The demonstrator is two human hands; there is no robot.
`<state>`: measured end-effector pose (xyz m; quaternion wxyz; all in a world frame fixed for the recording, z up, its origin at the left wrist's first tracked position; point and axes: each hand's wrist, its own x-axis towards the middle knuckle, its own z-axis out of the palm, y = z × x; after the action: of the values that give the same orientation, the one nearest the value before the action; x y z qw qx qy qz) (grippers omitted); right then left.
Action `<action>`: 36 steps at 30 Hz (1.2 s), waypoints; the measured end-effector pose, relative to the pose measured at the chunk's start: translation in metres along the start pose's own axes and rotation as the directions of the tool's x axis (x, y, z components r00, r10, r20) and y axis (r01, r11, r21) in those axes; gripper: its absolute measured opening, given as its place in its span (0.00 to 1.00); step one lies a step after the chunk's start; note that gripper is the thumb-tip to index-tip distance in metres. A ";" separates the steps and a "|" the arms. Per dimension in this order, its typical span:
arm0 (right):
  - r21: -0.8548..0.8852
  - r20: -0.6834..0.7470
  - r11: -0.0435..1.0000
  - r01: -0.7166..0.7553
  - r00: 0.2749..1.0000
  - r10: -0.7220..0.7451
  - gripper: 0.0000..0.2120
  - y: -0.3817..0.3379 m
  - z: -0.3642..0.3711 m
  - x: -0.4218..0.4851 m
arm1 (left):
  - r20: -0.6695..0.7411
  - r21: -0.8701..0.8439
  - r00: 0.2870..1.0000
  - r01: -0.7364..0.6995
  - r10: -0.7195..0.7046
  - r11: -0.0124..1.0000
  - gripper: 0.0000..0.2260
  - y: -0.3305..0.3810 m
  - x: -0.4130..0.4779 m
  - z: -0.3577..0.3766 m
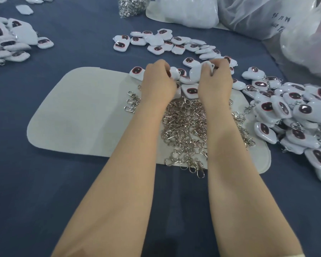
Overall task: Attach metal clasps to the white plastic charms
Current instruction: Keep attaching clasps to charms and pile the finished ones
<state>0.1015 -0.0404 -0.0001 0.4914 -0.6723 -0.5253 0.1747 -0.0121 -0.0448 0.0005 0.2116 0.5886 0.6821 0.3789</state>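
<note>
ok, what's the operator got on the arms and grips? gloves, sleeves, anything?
Almost nothing. Left grip and right grip are ungloved, with no rings or tape visible. Left forearm and right forearm are bare, no watch or bands. A pale sliver at the bottom right edge may be a sleeve; too little shows.

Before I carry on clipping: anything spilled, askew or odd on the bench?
Minor only: a few clasps lie past the near edge of the white mat, on the blue cloth. The charms sit in loose heaps; nothing looks damaged.
</note>
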 end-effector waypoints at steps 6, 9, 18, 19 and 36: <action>0.509 0.142 0.845 -0.163 0.984 0.105 0.04 -0.019 0.002 -0.007 | 0.120 -0.516 0.982 0.190 -0.149 0.835 0.12 0.006 -0.007 -0.021; 0.422 0.204 0.906 -0.014 0.976 -0.080 0.05 -0.022 0.002 -0.010 | 0.275 -0.644 0.948 0.307 -0.163 0.701 0.16 0.010 -0.009 -0.029; 0.342 0.424 0.939 -0.040 0.898 -0.116 0.08 -0.020 0.001 -0.012 | 0.352 -0.811 0.906 0.420 -0.234 0.407 0.05 -0.008 -0.005 -0.029; 0.264 0.396 0.964 -0.019 0.914 -0.090 0.09 -0.020 0.001 -0.011 | 0.341 -0.828 0.907 0.415 -0.248 0.379 0.03 -0.009 -0.004 -0.029; -0.418 0.688 0.819 0.393 0.726 0.003 0.10 -0.038 0.015 -0.030 | 0.271 -0.891 0.911 0.360 -0.311 0.278 0.03 -0.007 -0.003 -0.027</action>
<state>0.0584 -0.0607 0.0172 0.0805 -0.6134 -0.7621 0.1911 -0.0354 -0.0555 0.0117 0.5948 0.2160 0.4508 0.6296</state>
